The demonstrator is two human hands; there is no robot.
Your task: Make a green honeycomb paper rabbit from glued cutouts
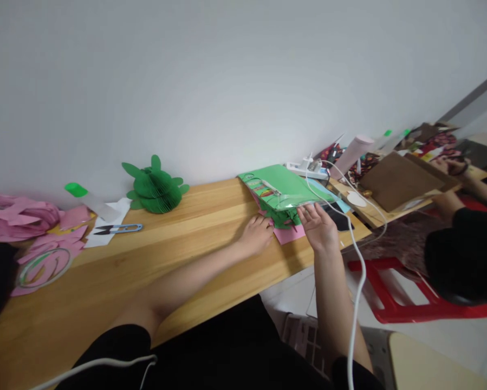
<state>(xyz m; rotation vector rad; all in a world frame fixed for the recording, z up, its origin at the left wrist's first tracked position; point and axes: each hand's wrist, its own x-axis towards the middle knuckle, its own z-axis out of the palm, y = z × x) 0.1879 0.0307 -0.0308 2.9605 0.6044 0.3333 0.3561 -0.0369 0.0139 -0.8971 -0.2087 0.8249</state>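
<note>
My left hand (pixel 256 234) rests on the wooden table (pixel 210 254), fingers curled down against the edge of a pink sheet (pixel 289 234) and green paper cut-outs (pixel 284 218). My right hand (pixel 318 225) is stretched out with fingers apart, touching the underside edge of a clear plastic pouch of green paper (pixel 281 187) that lies on the stack. Neither hand grips anything that I can see.
A green honeycomb paper plant (pixel 156 187) stands by the wall. Blue thread snips (pixel 117 228) lie on white paper at left, near pink paper pieces (pixel 27 216). A white cable (pixel 357 281) hangs off the table. Another person's arms (pixel 458 200) work at the right by a red stool (pixel 393 287).
</note>
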